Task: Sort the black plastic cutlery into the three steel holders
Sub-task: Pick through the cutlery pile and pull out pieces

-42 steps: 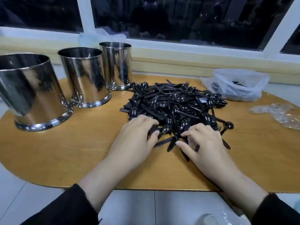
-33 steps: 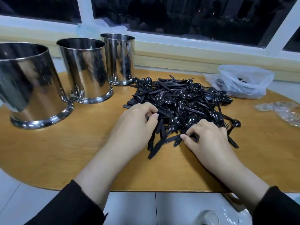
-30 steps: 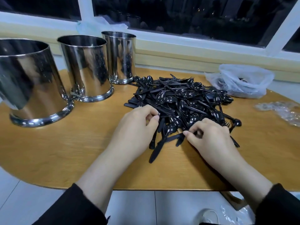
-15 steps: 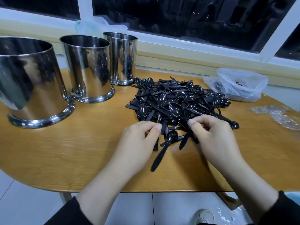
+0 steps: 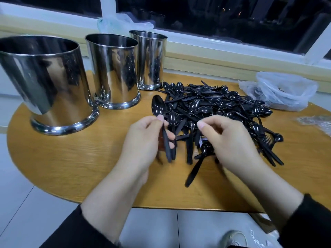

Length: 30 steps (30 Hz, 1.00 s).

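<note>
On the left of the round wooden table (image 5: 62,158) stand three shiny steel holders in a row running away from me: the nearest holder (image 5: 44,83), the middle holder (image 5: 114,70) and the far holder (image 5: 149,59) by the window sill. My left hand (image 5: 143,144) pinches a black spoon (image 5: 159,111) by its handle, bowl raised. Just to its right, my right hand (image 5: 231,140) hangs with fingers curled over the near edge of the cutlery pile (image 5: 215,108); I cannot tell whether it holds a piece. Further right lies a crumpled clear plastic bag (image 5: 279,90).
</note>
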Tool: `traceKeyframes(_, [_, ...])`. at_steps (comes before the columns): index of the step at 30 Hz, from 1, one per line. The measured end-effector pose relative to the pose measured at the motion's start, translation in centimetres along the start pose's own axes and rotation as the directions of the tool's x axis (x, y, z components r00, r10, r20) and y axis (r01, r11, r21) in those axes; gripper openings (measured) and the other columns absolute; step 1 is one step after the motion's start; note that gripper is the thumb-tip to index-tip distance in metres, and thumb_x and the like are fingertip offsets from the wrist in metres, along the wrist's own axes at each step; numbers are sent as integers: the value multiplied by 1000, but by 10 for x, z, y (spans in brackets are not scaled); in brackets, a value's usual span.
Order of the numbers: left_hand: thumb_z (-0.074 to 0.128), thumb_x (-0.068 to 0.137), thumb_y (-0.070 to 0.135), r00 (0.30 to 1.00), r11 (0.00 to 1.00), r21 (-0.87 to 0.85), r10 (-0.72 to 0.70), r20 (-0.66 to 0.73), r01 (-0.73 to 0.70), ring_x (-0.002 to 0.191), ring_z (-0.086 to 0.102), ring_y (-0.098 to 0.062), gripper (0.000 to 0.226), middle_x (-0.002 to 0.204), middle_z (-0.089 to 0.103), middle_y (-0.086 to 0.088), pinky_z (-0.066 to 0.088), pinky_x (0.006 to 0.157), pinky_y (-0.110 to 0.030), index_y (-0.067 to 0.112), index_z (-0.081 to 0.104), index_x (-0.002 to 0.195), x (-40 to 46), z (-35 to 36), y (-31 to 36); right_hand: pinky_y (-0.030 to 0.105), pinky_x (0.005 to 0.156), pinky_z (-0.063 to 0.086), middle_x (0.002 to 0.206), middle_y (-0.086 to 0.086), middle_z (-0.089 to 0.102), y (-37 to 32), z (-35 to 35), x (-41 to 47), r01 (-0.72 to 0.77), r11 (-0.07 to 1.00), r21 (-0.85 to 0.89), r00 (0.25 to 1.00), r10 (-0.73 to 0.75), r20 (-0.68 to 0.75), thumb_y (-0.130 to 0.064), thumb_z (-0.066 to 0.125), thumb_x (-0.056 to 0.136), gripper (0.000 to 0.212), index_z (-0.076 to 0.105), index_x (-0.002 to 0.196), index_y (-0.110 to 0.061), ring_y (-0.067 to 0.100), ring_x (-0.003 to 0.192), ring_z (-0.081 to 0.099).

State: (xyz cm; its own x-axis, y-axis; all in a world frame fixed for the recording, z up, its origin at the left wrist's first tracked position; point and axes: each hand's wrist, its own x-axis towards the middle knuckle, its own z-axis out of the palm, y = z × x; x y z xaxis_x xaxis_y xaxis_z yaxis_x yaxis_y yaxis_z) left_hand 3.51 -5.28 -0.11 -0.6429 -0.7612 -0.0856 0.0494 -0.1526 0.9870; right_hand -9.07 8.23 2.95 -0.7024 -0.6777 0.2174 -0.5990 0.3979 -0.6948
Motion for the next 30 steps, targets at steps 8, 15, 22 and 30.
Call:
traceKeyframes(8, [46, 108, 26, 998, 999, 2, -37, -60, 37, 48, 37, -10, 23, 57, 47, 9, 37, 52, -31, 22, 69, 105, 10, -16, -3, 44, 98, 47, 118, -4, 54, -9, 30, 78, 202, 871, -449, 963, -94, 251, -44, 58, 99, 47, 53, 143, -29, 20, 110, 55])
traceKeyframes(15, [46, 106, 18, 997, 998, -20, -62, -40, 61, 53, 37, -13, 27, 66, 49, 3, 36, 52, -29, 19, 73, 104, 12, -19, -3, 49, 102, 40, 112, -5, 45, -10, 52, 97, 228, 799, -557, 952, -63, 300, -45, 60, 98, 39, 59, 134, -29, 25, 117, 52])
traceKeyframes(22, [49, 105, 19, 998, 999, 38, -37, -57, 39, 56, 47, -11, 28, 65, 57, 8, 42, 58, -31, 24, 76, 97, 15, -16, -3, 37, 90, 46, 106, -8, 56, -8, 46, 98, 178, 899, -401, 969, -89, 230, -37, 65, 96, 19, 67, 113, -28, 16, 99, 55])
traceKeyframes(30, [51, 106, 11, 997, 999, -35, 1, -77, -4, 81, 77, -15, 23, 85, 79, -5, 61, 71, -20, 11, 73, 104, 13, -9, 4, 27, 68, 48, 83, 1, 72, -29, -7, 82, 151, 988, 35, 978, -154, 139, -32, 72, 92, 4, 73, 91, -28, 15, 69, 60])
